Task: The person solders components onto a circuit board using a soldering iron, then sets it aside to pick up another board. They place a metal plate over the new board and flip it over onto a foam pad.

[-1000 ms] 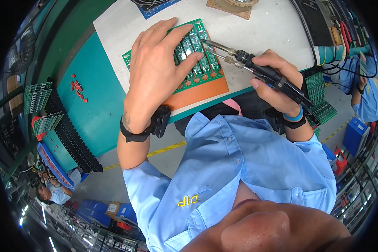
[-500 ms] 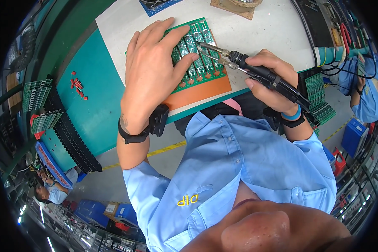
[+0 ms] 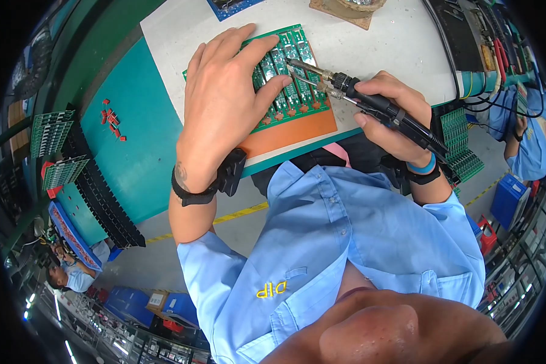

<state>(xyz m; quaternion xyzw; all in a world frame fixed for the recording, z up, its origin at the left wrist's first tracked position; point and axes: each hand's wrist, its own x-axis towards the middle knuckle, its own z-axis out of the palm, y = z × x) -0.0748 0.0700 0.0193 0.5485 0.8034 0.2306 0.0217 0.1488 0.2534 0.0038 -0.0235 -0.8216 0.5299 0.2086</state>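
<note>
Green board (image 3: 292,96) lies partly under my left hand (image 3: 221,91), its uncovered strips facing my right. That left hand is spread flat over it, palm down, pinching nothing I can see; how hard it presses I cannot tell. My right hand (image 3: 400,103) is closed around the iron (image 3: 385,109), and the two hands are apart. The iron's tip is at the board, just beyond my left thumb; whether it touches a joint I cannot tell. A thin tube (image 3: 306,79) runs beside it towards the same spot.

That thumb is the nearest danger, as I judge it: if the tip is hot, one slip leftward would burn it. Strips sit close together, so a wandering tip could bridge neighbouring joints, and lingering could scorch one. Should my left hand ease off, the board could skate on the orange mat (image 3: 297,130) beneath and spoil the aim. Under that, the white sheet (image 3: 400,42) could slide too if nothing fixes it. Well left of my left hand, red parts (image 3: 111,117) lie loose on the teal mat (image 3: 145,158), where a careless forearm could scatter them. Beside my right wrist, more boards (image 3: 459,145) could be knocked by a swinging elbow.
</note>
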